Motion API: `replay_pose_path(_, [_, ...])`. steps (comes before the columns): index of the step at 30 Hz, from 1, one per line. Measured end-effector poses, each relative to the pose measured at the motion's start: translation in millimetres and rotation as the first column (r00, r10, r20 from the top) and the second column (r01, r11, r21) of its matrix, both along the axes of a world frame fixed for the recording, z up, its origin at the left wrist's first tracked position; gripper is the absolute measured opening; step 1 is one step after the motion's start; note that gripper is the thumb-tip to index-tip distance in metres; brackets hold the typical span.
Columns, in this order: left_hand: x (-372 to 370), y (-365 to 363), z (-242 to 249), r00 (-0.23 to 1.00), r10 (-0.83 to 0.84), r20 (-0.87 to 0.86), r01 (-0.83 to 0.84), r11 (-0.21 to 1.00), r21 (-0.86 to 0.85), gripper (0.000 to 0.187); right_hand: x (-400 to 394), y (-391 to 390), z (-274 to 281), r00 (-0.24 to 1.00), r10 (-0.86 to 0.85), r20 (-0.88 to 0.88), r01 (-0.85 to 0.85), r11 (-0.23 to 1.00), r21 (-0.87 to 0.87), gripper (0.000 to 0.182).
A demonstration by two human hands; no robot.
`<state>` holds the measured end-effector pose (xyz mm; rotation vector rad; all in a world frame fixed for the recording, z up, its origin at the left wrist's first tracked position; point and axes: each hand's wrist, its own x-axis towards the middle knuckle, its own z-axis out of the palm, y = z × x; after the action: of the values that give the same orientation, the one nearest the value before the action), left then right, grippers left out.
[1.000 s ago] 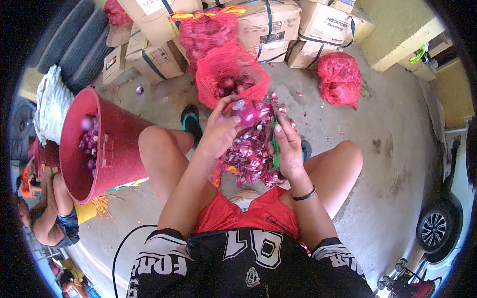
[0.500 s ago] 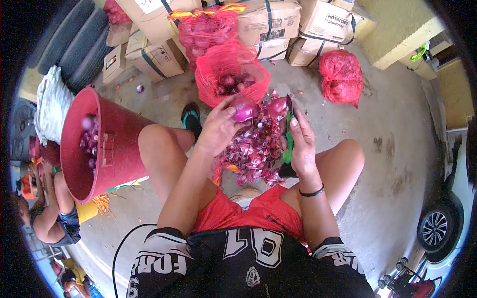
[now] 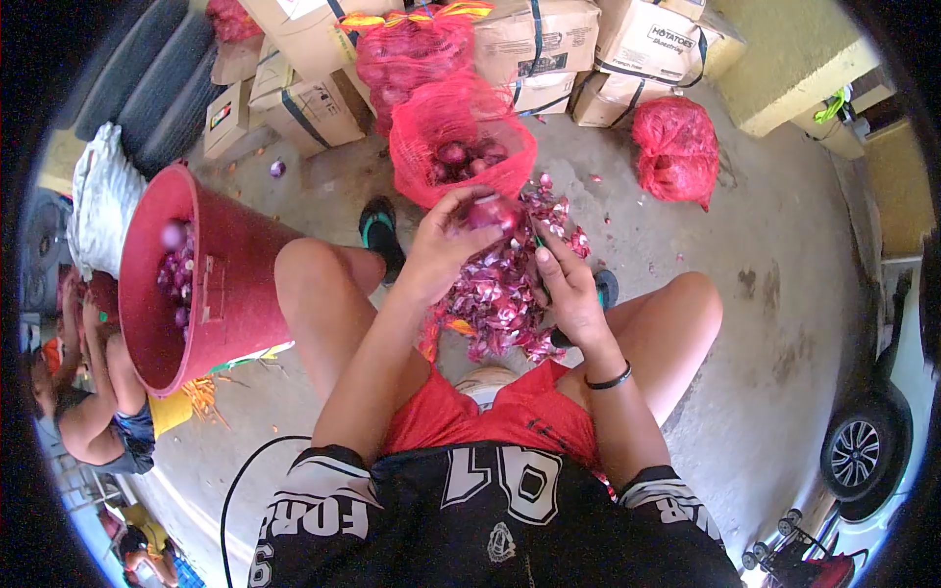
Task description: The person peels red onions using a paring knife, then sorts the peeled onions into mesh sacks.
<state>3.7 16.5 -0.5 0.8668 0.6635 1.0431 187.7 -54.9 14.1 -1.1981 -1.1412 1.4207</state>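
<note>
My left hand (image 3: 438,250) is closed round a red onion (image 3: 495,212), held up in front of my knees. Close by on the right, my right hand (image 3: 570,294) grips a green-handled knife (image 3: 538,239); most of the knife is hidden behind the fingers. Below both hands lies a heap of purple onion skins (image 3: 500,299). Just beyond the onion stands an open red mesh bag (image 3: 412,147) with several whole red onions (image 3: 469,159) inside.
A large red tub (image 3: 235,284) holding onions leans at my left, with another person (image 3: 93,402) beyond it. Tied mesh sacks (image 3: 674,147) and cardboard boxes (image 3: 534,39) stand ahead. Tyres (image 3: 137,78) are stacked at far left; a car wheel (image 3: 863,451) shows at right.
The knife has turned from upright in plain view to mostly hidden, and my right hand has moved left and down, closer to the onion. The red onion behind the blade is out of sight.
</note>
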Motion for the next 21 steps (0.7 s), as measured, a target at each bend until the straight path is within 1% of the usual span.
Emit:
replay_pose_path(2, [-2, 0, 5, 0.998, -0.017, 0.061, 0.017, 1.0, 0.007, 0.053, 3, 0, 0, 0.987, 0.022, -0.161, -0.033, 0.997, -0.067, 0.05])
replay_pose_path(3, [-2, 0, 9, 0.995, -0.026, 0.091, 0.025, 1.0, 0.011, 0.054, 4, -1, 1, 0.986, 0.041, -0.163, -0.057, 0.994, -0.091, 0.052])
replay_pose_path(5, [-4, 1, 9, 0.999, -0.016, -0.046, 0.023, 0.988, 0.154, 0.056, 5, -3, 7, 0.982, 0.079, -0.172, -0.104, 0.985, -0.141, 0.056])
replay_pose_path(6, [-4, 1, 11, 0.993, -0.003, -0.115, 0.029, 0.974, 0.223, 0.057, 3, -4, 11, 0.981, 0.071, -0.18, -0.101, 0.982, -0.163, 0.057])
replay_pose_path(8, [-4, -4, 18, 0.978, -0.01, -0.209, 0.052, 0.979, 0.196, 0.06, -3, -5, 15, 0.979, 0.052, -0.197, -0.093, 0.974, -0.208, 0.06])
replay_pose_path(9, [-4, -6, 21, 0.967, -0.015, -0.256, 0.064, 0.981, 0.183, 0.062, -2, -5, 14, 0.98, 0.067, -0.185, -0.105, 0.974, -0.202, 0.06])
replay_pose_path(10, [-3, -5, 20, 0.927, 0.074, -0.368, 0.049, 0.949, 0.312, 0.062, -1, -5, 13, 0.981, 0.083, -0.174, -0.117, 0.974, -0.196, 0.061])
replay_pose_path(12, [-2, -4, 19, 0.798, 0.283, -0.532, 0.073, 0.83, 0.552, 0.062, -1, -5, 11, 0.983, 0.089, -0.163, -0.12, 0.973, -0.196, 0.062])
replay_pose_path(15, [2, -7, 25, 0.737, 0.353, -0.577, 0.105, 0.783, 0.613, 0.061, -3, -4, 12, 0.984, 0.065, -0.164, -0.099, 0.973, -0.208, 0.062])
replay_pose_path(17, [3, -6, 21, 0.744, 0.344, -0.573, 0.116, 0.778, 0.617, 0.061, -2, -3, 11, 0.985, 0.053, -0.163, -0.088, 0.972, -0.217, 0.062])
replay_pose_path(18, [3, -5, 18, 0.747, 0.34, -0.571, 0.121, 0.776, 0.619, 0.061, -3, -3, 9, 0.992, 0.047, -0.121, -0.07, 0.978, -0.194, 0.062])
replay_pose_path(20, [2, -4, 17, 0.831, 0.264, -0.489, 0.051, 0.839, 0.541, 0.06, -4, -2, 5, 0.999, 0.036, -0.038, -0.041, 0.988, -0.148, 0.062])
replay_pose_path(21, [2, -4, 17, 0.868, 0.231, -0.44, 0.021, 0.868, 0.496, 0.059, -3, -2, 5, 0.998, 0.055, 0.043, -0.051, 0.996, -0.079, 0.062])
